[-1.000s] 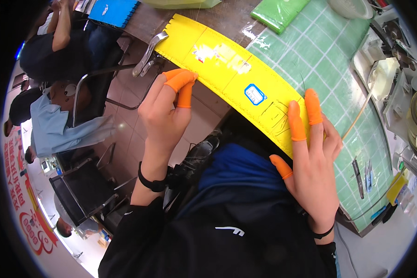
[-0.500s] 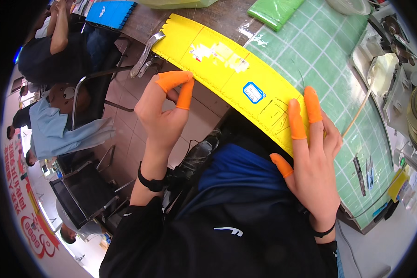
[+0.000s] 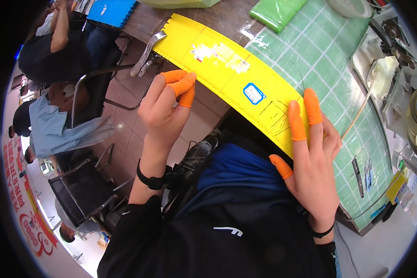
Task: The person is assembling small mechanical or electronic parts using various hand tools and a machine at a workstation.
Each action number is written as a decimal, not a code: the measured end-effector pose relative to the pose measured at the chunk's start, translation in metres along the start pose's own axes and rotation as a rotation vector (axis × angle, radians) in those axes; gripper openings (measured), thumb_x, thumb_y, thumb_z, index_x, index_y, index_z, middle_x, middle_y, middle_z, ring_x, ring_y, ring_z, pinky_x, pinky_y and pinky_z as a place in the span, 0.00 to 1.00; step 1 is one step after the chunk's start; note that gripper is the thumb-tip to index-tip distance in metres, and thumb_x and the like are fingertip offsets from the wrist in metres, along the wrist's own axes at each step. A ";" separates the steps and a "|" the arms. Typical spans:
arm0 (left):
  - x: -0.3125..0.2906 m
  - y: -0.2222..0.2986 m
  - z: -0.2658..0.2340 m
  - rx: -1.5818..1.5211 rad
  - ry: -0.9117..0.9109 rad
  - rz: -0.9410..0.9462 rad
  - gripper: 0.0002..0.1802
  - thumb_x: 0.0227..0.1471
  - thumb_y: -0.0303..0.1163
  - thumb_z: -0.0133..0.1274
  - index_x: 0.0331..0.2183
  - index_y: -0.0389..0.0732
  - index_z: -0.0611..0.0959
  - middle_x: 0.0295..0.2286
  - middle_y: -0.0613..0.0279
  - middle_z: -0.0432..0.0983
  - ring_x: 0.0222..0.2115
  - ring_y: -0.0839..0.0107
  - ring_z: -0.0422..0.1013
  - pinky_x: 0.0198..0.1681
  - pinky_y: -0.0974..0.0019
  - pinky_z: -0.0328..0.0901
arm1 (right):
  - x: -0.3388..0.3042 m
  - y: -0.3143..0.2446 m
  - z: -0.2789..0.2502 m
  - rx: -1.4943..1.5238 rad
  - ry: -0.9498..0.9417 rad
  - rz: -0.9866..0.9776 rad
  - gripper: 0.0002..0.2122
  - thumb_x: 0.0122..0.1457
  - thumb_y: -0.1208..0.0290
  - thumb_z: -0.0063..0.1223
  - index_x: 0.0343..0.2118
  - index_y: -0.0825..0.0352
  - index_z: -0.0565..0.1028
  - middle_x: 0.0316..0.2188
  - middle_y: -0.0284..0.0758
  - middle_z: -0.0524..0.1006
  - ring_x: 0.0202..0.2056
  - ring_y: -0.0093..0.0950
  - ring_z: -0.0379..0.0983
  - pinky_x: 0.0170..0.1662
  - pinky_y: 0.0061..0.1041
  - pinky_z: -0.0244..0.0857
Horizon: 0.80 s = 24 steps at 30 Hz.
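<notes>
Though I can't tell whether my pinched left hand (image 3: 164,106) holds anything, my right hand (image 3: 314,173) lies spread on the yellow strip (image 3: 224,76), near pen marks (image 3: 274,113) and a blue-edged label (image 3: 254,93).

A metal clamp (image 3: 147,54) is blocking the left end of the yellow strip (image 3: 231,82), the left hand (image 3: 164,109) is crowding its near edge, and the right hand (image 3: 314,178) is covering its right end. Open room is stretching along the strip's middle and over the green mat (image 3: 306,55) beyond, where a green packet (image 3: 278,13) is intruding.
</notes>
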<state>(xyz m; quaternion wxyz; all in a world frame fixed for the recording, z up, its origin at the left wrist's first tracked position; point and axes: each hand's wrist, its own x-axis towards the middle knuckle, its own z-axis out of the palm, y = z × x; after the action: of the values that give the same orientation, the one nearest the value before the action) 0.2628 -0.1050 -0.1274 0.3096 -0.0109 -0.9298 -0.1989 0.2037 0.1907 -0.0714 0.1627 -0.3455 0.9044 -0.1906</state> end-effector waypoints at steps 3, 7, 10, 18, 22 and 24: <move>0.000 0.003 -0.003 -0.017 -0.015 -0.044 0.15 0.45 0.15 0.68 0.38 0.35 0.88 0.35 0.57 0.82 0.29 0.73 0.77 0.30 0.76 0.69 | 0.000 0.002 0.001 0.000 0.005 -0.003 0.49 0.44 0.73 0.72 0.72 0.63 0.57 0.74 0.45 0.50 0.61 0.50 0.59 0.67 0.45 0.49; 0.001 0.005 -0.012 0.056 -0.045 -0.162 0.17 0.45 0.15 0.69 0.40 0.36 0.88 0.37 0.58 0.80 0.27 0.76 0.74 0.30 0.77 0.68 | 0.000 -0.001 -0.002 0.008 0.006 -0.001 0.44 0.48 0.72 0.69 0.70 0.64 0.61 0.73 0.48 0.52 0.63 0.48 0.59 0.64 0.46 0.50; -0.002 -0.004 -0.010 0.063 -0.035 -0.070 0.19 0.45 0.16 0.69 0.42 0.37 0.88 0.37 0.60 0.78 0.24 0.78 0.71 0.29 0.78 0.66 | 0.001 -0.002 -0.002 0.014 -0.003 0.003 0.44 0.48 0.72 0.69 0.70 0.64 0.61 0.73 0.48 0.52 0.63 0.48 0.59 0.64 0.47 0.50; 0.002 -0.001 -0.011 0.011 -0.012 -0.083 0.16 0.45 0.15 0.68 0.39 0.35 0.86 0.35 0.59 0.78 0.22 0.77 0.71 0.27 0.77 0.63 | 0.002 -0.003 -0.003 0.013 0.002 0.008 0.43 0.48 0.72 0.70 0.69 0.64 0.62 0.72 0.49 0.52 0.63 0.48 0.59 0.64 0.46 0.49; 0.005 0.001 -0.009 0.002 -0.063 -0.124 0.17 0.45 0.14 0.67 0.40 0.35 0.85 0.34 0.58 0.79 0.22 0.78 0.71 0.27 0.77 0.64 | 0.003 -0.003 -0.003 0.010 -0.006 0.010 0.43 0.48 0.72 0.70 0.69 0.64 0.62 0.73 0.49 0.52 0.63 0.48 0.58 0.64 0.46 0.49; 0.005 0.000 -0.008 0.008 -0.046 -0.114 0.18 0.45 0.14 0.67 0.41 0.34 0.84 0.35 0.58 0.79 0.22 0.78 0.72 0.28 0.77 0.66 | 0.003 -0.002 -0.003 0.014 -0.005 0.008 0.43 0.48 0.72 0.70 0.69 0.64 0.62 0.73 0.49 0.52 0.63 0.48 0.58 0.64 0.46 0.49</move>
<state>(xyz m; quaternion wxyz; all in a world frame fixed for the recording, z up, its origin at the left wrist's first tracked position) 0.2640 -0.1083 -0.1184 0.2765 0.0389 -0.9365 -0.2123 0.2013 0.1879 -0.0689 0.1682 -0.3414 0.9039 -0.1954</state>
